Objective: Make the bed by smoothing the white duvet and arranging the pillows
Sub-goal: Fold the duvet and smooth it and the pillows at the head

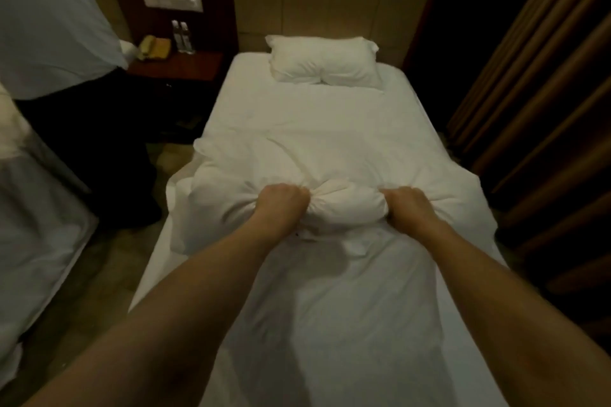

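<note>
Duvet [330, 155] bunched mid-bed; left hand [282, 205] and right hand [408, 206] fists clench it.

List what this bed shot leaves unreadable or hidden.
- Fingertips of the left hand and right hand: head view, buried in the bunched duvet.
- Bottle labels on the nightstand: too small and dim.
- Second bed: cut off by the left edge.
- Floor beside the curtain: lost in darkness.

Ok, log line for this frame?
left hand: grips bunched white duvet | right hand: grips duvet | white pillow: at headboard
</note>
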Tool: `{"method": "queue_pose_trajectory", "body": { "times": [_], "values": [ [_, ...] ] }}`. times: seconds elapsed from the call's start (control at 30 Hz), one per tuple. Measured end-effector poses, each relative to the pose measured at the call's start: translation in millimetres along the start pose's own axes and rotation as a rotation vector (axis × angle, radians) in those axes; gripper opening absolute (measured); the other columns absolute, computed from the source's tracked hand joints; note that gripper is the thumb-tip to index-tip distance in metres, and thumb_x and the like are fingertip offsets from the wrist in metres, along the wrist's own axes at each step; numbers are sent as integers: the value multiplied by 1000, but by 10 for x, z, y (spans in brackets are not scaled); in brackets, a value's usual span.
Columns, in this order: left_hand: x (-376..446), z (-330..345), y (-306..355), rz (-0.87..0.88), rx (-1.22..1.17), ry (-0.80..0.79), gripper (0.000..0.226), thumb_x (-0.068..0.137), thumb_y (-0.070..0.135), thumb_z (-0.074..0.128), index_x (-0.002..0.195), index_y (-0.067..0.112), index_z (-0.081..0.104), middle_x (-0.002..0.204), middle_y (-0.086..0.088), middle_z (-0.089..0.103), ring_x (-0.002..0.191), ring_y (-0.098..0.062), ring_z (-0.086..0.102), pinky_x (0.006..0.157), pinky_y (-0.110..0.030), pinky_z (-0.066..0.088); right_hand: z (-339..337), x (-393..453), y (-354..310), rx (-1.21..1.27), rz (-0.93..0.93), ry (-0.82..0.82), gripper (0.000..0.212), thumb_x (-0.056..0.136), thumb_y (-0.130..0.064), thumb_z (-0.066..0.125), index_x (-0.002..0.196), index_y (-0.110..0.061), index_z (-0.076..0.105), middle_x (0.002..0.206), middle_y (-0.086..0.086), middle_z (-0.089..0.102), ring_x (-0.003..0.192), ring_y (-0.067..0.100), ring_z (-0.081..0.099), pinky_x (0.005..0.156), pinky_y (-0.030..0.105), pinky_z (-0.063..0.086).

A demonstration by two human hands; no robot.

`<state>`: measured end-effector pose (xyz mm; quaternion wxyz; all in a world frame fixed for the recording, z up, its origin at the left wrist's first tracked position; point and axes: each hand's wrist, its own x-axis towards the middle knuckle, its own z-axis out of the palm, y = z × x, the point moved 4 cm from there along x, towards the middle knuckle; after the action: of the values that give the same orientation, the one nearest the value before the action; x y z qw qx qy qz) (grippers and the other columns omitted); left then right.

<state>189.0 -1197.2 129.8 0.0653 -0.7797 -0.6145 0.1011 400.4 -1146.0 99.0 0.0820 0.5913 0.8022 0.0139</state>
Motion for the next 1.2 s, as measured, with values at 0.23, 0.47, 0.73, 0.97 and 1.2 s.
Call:
{"method": "queue_pose_trajectory", "body": {
  "times": [0.23, 0.47, 0.73, 0.97, 1.2],
  "values": [
    [211, -813, 30, -95, -28, 155, 32, 92, 11, 47, 122, 13, 56, 121, -11, 62, 110, -30, 60, 86, -36, 48, -843, 46, 391, -56, 90, 176, 35, 92, -28, 49, 126, -24, 56, 122, 10, 62, 111, 30, 58, 90, 35, 42],
    [-782, 1070, 283, -29, -156, -206, 40, 97, 14, 37, 137, 18, 41, 130, -7, 56, 117, -28, 56, 93, -37, 45, 854, -910, -661, 105, 28, -46, 30, 95, -19, 41, 120, -15, 56, 121, 9, 61, 110, 30, 59, 89, 34, 45],
    [-442, 260, -88, -41, -50, 13, 29, 97, 22, 39, 122, 19, 54, 118, -5, 63, 108, -25, 62, 85, -34, 49, -105, -547, -382, -74, 13, 77, 32, 93, -24, 46, 124, -21, 54, 121, 7, 62, 109, 29, 60, 89, 35, 44],
    [-824, 393, 50, -26, -155, 83, 27, 96, 20, 41, 117, 18, 57, 111, -7, 66, 102, -30, 64, 80, -35, 50, 45, -1071, -471, 64, 125, 184, 22, 89, -17, 49, 105, -17, 64, 103, 9, 68, 96, 31, 62, 82, 34, 43],
    [-1511, 1785, 487, 28, -251, -336, 31, 93, 8, 40, 119, 13, 57, 121, -8, 62, 111, -28, 60, 87, -36, 48, 1419, -1583, -1083, 179, 93, -84, 34, 26, -7, 87, 48, -16, 63, 52, 2, 62, 42, 23, 60, 38, 22, 43]
  ]
}}
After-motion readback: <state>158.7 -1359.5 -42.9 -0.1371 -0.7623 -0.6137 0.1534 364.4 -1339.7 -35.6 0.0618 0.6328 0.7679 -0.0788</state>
